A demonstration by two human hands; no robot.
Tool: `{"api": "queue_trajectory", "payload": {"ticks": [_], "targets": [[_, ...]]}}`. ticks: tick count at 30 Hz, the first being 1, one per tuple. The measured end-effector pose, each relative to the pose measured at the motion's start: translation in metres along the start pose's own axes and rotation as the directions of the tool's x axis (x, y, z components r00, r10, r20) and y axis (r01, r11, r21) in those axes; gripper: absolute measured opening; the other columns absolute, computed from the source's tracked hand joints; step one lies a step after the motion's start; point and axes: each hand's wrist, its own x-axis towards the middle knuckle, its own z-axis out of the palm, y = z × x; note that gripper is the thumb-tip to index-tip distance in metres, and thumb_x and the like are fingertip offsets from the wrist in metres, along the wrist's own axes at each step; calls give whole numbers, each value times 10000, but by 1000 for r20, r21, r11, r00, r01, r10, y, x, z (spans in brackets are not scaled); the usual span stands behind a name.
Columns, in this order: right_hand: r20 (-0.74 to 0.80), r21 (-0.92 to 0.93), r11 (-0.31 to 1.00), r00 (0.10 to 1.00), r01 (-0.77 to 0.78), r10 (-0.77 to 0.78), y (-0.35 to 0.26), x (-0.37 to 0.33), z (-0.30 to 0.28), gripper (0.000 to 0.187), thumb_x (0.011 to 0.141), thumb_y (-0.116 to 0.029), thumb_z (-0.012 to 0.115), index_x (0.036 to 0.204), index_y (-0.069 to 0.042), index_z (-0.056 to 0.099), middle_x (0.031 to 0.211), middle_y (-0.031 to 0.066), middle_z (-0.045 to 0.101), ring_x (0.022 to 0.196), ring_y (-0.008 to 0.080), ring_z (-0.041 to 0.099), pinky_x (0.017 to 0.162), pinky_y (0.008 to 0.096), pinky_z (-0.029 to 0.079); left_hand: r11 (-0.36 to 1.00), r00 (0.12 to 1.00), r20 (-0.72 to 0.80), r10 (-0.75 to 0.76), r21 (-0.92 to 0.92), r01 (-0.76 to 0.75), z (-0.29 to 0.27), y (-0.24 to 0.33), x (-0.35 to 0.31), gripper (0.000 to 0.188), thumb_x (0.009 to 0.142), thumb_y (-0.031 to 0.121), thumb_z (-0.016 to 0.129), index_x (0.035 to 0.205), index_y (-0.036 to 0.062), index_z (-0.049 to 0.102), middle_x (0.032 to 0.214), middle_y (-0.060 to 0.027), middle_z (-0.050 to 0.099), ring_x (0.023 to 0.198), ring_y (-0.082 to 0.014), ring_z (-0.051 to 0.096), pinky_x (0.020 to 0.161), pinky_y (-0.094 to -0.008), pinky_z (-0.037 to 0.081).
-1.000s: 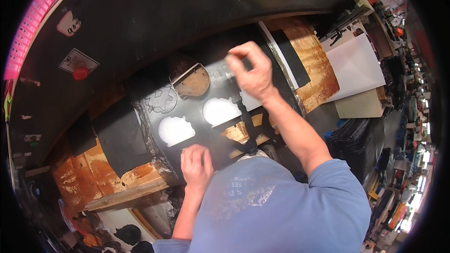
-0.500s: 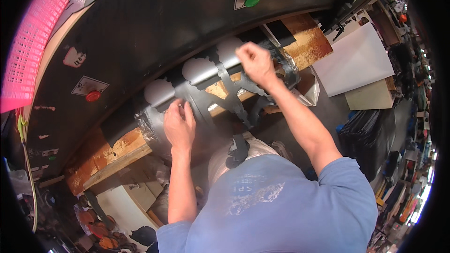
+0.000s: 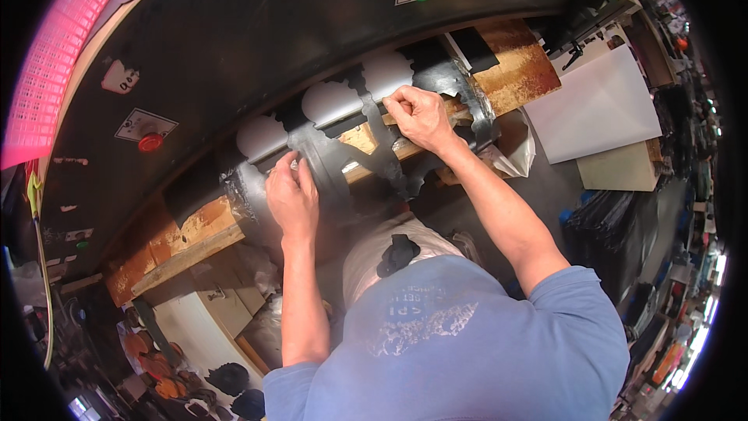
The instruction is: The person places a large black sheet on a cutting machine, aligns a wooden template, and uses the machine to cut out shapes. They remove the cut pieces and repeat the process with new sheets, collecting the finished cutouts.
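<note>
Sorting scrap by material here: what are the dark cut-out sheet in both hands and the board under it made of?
The dark sheet looks like leather or a synthetic: flexible, slight sheen, draping over the edge with shaped holes. The board looks like worn, stained wood, brown and rough.

blue short-sleeved shirt | pale chest print — worn | bare forearms | hands bare

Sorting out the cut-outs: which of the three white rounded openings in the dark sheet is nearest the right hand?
The rightmost white opening, just above the right hand; the other two lie farther left.
</note>
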Motion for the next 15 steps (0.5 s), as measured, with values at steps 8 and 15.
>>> {"api": "queue_trajectory", "payload": {"ticks": [8, 15], "targets": [[15, -89, 990, 994, -106, 108, -22, 5, -9, 200, 928, -204, 783, 885, -12, 743, 730, 129, 720, 608, 251, 695, 626, 380, 555, 999, 996, 81, -38, -12, 40, -10, 5, -2, 182, 991, 84, 742, 1161, 37, 697, 836, -124, 689, 801, -337, 656, 815, -448, 523], [66, 15, 940, 938, 340, -340, -49, 96, 61, 670, 820, -294, 860, 1389, -35, 620, 1348, 255, 575, 1225, 444, 602, 1049, 499, 526, 991, 983, 139, -121, -42, 128, -41, 4, 60, 136, 983, 42, 728, 1109, -9, 736, 978, -169, 746, 890, -354, 737, 820, -447, 594]]}}
